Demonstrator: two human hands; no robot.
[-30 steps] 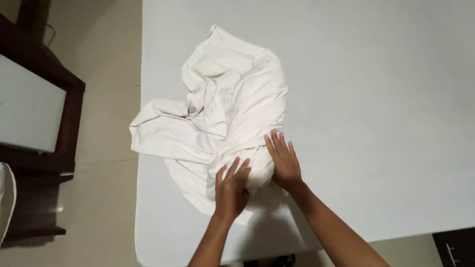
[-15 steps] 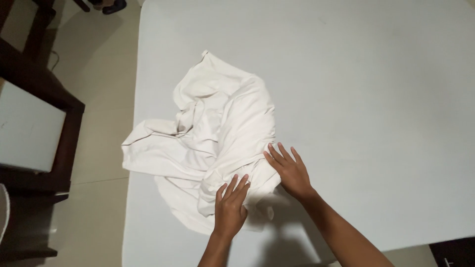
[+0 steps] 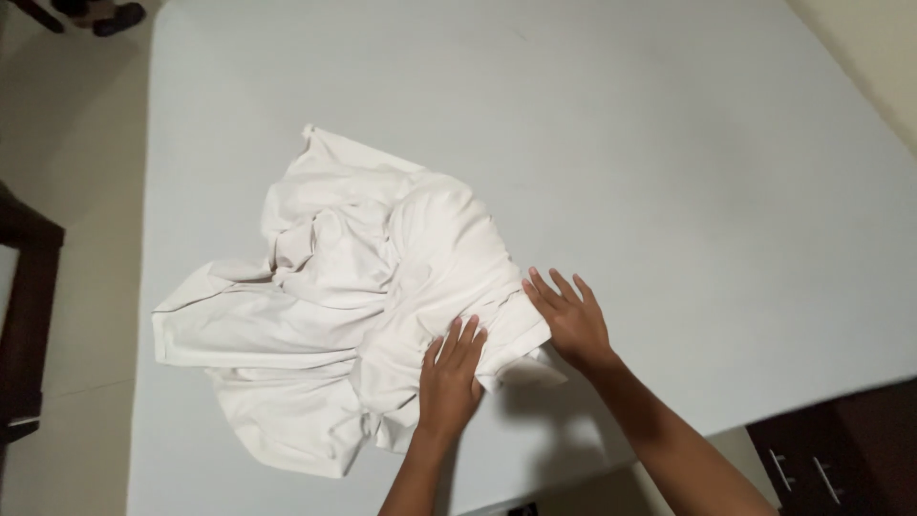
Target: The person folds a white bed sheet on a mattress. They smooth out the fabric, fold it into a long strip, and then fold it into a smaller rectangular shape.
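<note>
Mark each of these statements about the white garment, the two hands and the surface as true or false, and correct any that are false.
1. Both hands lie palm down with fingers spread. True: the left hand rests on the white garment, and the right hand lies at its right edge.
2. The garment is folded into a neat rectangle. False: it lies crumpled and bunched, with loose folds.
3. The garment lies on a pale flat surface. True.
4. The right hand is lifting the garment into the air. False: the garment lies flat on the surface and nothing is raised.
5. Dark wooden furniture shows beyond the near right corner. True.
</note>
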